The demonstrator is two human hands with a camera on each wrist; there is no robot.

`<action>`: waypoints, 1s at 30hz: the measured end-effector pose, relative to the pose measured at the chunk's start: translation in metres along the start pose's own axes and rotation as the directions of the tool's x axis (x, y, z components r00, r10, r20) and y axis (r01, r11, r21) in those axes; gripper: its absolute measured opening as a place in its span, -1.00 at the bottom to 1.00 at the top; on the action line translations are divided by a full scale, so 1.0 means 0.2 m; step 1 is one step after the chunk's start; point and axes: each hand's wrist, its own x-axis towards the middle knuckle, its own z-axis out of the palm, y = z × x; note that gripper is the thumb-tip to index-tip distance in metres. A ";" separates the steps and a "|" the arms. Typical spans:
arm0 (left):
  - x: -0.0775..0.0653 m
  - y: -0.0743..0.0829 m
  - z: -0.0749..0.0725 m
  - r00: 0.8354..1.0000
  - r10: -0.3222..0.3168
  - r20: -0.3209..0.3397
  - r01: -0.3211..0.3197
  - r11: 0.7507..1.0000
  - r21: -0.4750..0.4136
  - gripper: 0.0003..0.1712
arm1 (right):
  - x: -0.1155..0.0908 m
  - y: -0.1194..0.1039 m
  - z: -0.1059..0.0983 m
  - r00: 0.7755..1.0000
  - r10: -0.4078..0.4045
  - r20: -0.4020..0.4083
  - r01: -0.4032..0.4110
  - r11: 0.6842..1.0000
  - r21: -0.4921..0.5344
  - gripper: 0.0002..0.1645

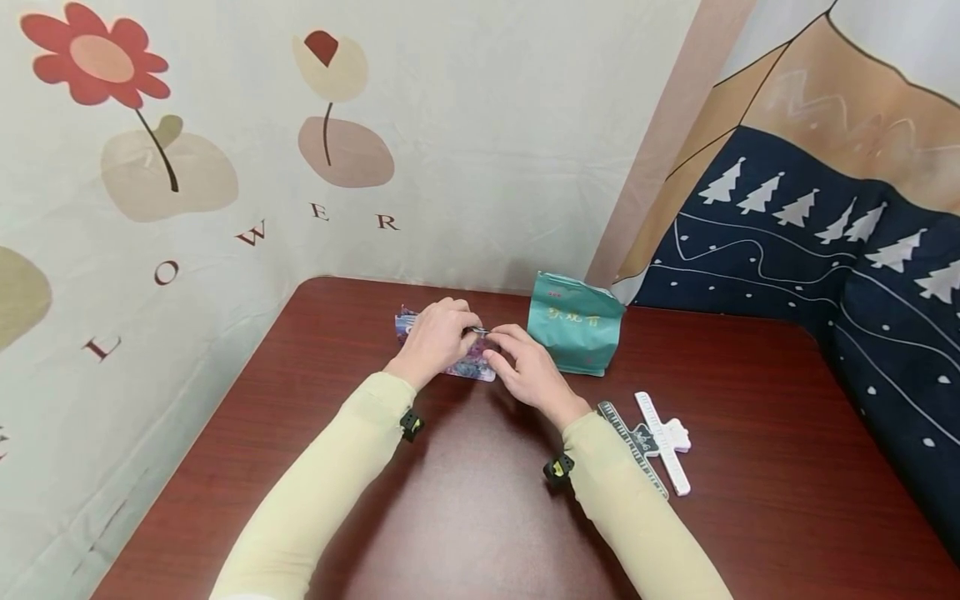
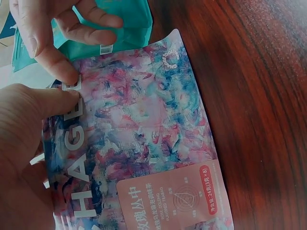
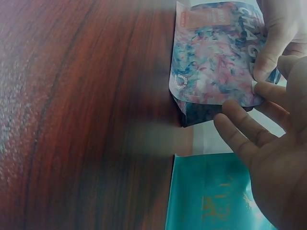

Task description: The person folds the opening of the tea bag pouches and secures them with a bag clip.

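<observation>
A tea pouch [image 2: 144, 115] with a pink and blue painted pattern, white lettering and a pink label stands at the far middle of the table. My left hand [image 1: 442, 337] grips its top edge, the thumb [image 2: 53, 100] lying over the lettering and the other fingers behind. At the corner of that same edge, my right hand [image 1: 528, 367] pinches the pouch close to the left thumb. Its lower two fingers [image 3: 235, 134] extend loosely along the pouch's side. Just right of the hands stands a teal bag [image 1: 573, 329] with gold characters.
Nearer to me on the right lie two flat bag clips, a dark one [image 1: 626, 442] and a white one [image 1: 660, 442], partly crossing. A printed cloth wall [image 1: 480, 167] closes off the back of the brown table [image 1: 330, 350], and a navy one [image 1: 735, 275] the right.
</observation>
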 end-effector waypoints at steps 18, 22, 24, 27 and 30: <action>-0.01 -0.04 -0.03 0.997 0.029 0.075 -0.020 0.993 -0.118 -0.85 | -0.02 0.02 -0.01 1.000 -0.018 -0.011 0.018 1.000 -0.009 -0.61; 0.00 -0.04 -0.05 0.993 0.015 0.116 0.002 0.989 -0.146 -0.74 | -0.02 0.03 -0.01 0.999 -0.033 0.005 0.033 0.999 -0.035 -0.57; 0.00 -0.04 -0.05 0.991 -0.004 0.137 0.027 0.986 -0.164 -0.70 | -0.03 0.03 -0.01 0.999 -0.035 0.014 0.035 0.999 -0.040 -0.56; 0.00 -0.04 -0.05 0.985 -0.037 0.167 0.068 0.981 -0.182 -0.67 | -0.03 0.02 -0.01 0.999 -0.027 0.023 0.028 0.999 -0.033 -0.56; 0.00 -0.04 -0.05 0.981 -0.056 0.183 0.092 0.978 -0.189 -0.67 | -0.03 0.02 -0.01 1.000 -0.004 0.021 0.004 1.000 -0.011 -0.59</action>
